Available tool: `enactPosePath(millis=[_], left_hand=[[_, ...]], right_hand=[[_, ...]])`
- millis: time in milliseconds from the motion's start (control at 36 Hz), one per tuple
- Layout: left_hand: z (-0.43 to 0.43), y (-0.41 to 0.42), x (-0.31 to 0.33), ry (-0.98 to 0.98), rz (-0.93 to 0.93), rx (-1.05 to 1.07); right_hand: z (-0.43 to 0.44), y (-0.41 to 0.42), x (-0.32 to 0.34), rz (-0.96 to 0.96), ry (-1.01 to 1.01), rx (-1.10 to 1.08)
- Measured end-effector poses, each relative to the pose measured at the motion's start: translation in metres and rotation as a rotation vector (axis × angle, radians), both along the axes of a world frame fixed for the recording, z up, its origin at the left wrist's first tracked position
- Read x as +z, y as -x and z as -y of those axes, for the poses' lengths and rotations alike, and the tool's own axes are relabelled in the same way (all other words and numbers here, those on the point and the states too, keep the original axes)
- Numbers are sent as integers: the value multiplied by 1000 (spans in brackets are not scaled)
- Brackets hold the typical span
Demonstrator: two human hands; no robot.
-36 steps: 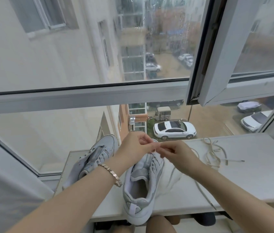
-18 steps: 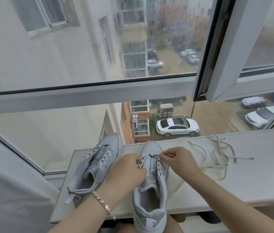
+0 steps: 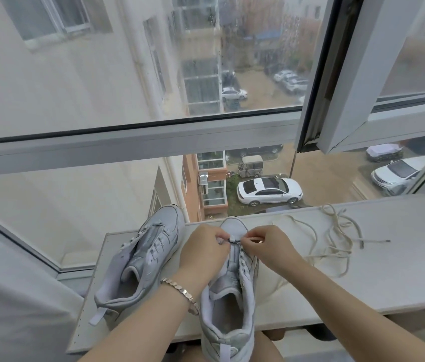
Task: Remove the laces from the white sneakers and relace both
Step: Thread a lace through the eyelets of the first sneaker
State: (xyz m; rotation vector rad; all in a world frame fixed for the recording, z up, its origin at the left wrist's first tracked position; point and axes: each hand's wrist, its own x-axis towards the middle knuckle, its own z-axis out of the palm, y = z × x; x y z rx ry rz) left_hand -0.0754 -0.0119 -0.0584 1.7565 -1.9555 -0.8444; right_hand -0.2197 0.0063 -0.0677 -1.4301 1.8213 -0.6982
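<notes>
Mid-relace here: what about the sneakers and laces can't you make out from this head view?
- Right sneaker toe eyelets, head view: covered by the left hand and right hand.
- Its heel: cut off by the bottom edge.
- Loose lace on the shelf: too tangled to tell one from two.
- Left sneaker eyelets: too small.

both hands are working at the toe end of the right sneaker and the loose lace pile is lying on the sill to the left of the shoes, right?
Not quite. The head view shows the loose lace pile lying on the sill to the right of the shoes, not the left. The rest holds: the left hand and right hand work at the toe end of the right sneaker.
</notes>
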Motion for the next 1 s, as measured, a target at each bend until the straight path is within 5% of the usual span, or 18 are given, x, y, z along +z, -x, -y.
enactPosePath(millis=[528, 778, 1000], left_hand=[[-1, 6, 5, 100, 169, 9], [-2, 7, 5, 107, 184, 35], [-2, 7, 4, 102, 209, 62]], right_hand=[[-9, -26, -16, 679, 26, -445], [-10, -32, -16, 699, 41, -489], [-11, -29, -17, 368, 90, -294]])
